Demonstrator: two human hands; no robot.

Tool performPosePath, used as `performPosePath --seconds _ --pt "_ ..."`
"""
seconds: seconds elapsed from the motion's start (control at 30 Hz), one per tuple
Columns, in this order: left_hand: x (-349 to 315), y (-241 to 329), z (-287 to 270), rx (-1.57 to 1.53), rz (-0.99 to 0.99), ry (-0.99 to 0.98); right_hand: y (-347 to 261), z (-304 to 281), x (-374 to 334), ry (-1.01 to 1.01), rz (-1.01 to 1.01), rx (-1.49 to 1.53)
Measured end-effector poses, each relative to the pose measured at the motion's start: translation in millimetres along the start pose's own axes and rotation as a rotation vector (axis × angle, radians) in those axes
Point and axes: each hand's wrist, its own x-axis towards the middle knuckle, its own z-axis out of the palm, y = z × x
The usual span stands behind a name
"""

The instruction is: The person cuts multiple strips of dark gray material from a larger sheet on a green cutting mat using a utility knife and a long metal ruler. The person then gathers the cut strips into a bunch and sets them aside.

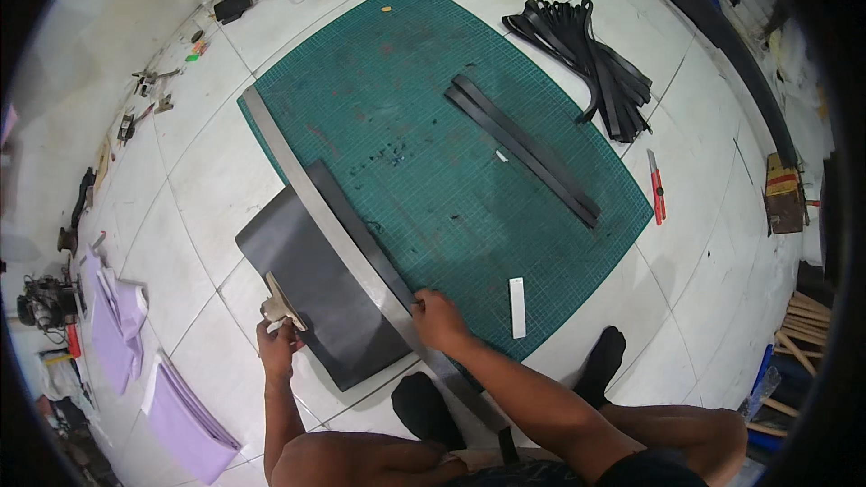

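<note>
A black leather-like sheet [316,275] lies partly on the green cutting mat [388,63] and partly on the tiled floor. Across it runs a long metal straightedge [311,189], with a narrow black margin of the sheet showing on its right side. My left hand [278,343] is closed on a metal clip [284,304] at the sheet's left edge. My right hand [439,321] is closed, its fingertips pinching the black margin just right of the straightedge. Two black strips [523,151] lie side by side on the mat.
A bundle of black strips [586,63] lies beyond the mat's far right edge. A red cutter knife [658,188] rests on the floor to the right. A small white bar [517,307] is on the mat. Folded lilac cloth [185,419] lies at lower left.
</note>
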Motion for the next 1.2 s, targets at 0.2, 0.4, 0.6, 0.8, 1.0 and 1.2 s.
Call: performPosePath --seconds 0.2,0.4,0.6,0.8,1.0,1.2 --pt "-24.8 17.5 57.1 -0.148 0.006 -0.061 13.3 -61.5 9.6 0.108 0.043 0.051" --pt "-30.2 42.5 128.0 -0.201 0.048 -0.267 47.3 -131.4 38.6 0.213 0.042 -0.061" --pt "-30.5 55.6 171.0 -0.193 0.095 -0.379 64.3 -176.3 73.7 0.282 0.031 -0.055" --pt "-34.7 57.0 187.3 -0.232 0.111 -0.399 59.5 -201.1 70.1 0.221 0.044 -0.132" --pt "-36.0 54.7 184.8 -0.225 0.084 -0.351 42.7 -199.3 68.3 0.176 0.069 -0.179" --pt "-32.8 53.5 194.0 -0.212 0.094 -0.357 48.4 -208.3 34.8 0.305 -0.11 -0.092"
